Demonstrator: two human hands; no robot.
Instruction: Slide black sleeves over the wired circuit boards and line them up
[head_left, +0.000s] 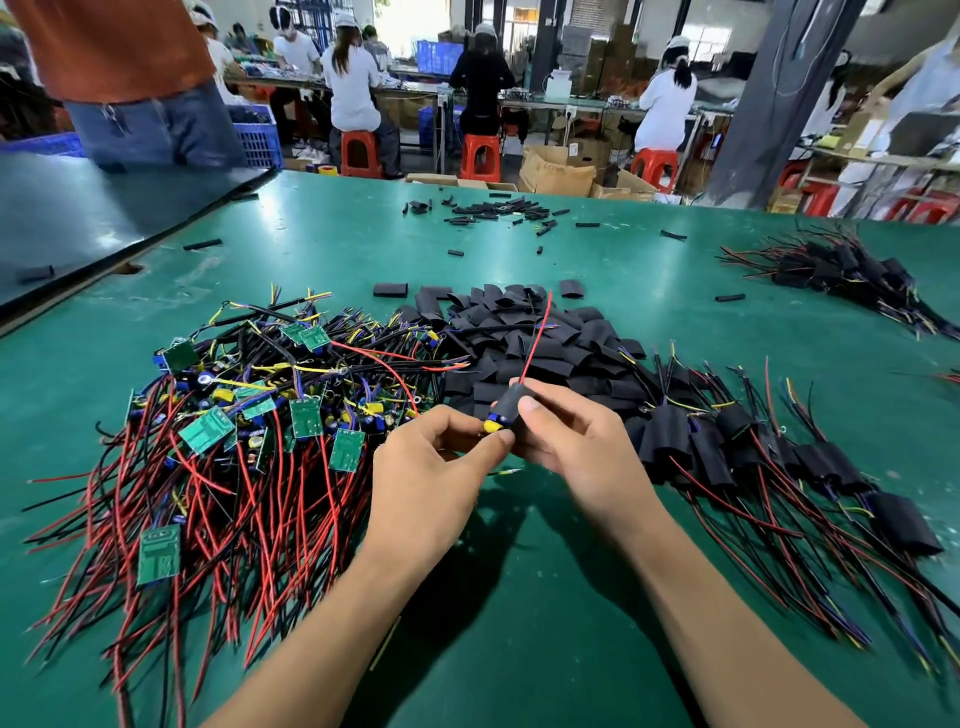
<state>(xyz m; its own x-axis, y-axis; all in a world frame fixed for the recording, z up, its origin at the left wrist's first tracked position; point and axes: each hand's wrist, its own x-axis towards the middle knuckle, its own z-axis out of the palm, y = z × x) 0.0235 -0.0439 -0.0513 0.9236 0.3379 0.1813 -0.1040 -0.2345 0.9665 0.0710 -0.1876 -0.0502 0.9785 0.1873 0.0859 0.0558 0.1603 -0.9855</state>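
Above the green table (519, 597), both hands hold one wired circuit board (493, 423). A black sleeve (511, 400) covers most of it; a yellow and blue part sticks out at the lower end, and a red wire (535, 338) rises from the top. My left hand (431, 478) pinches the exposed lower end. My right hand (571, 441) grips the sleeve with thumb and fingers. A pile of bare green boards with red and black wires (234, 431) lies to the left. Loose black sleeves (524, 338) are heaped just behind my hands. Sleeved boards (753, 452) lie in a row on the right.
A second bundle of sleeved boards (841, 275) lies at the far right. Small black tube pieces (498, 210) are scattered at the table's far edge. A dark panel (104, 208) overlaps the table's left corner. A person in an orange top (124, 78) stands behind it; seated workers fill the background.
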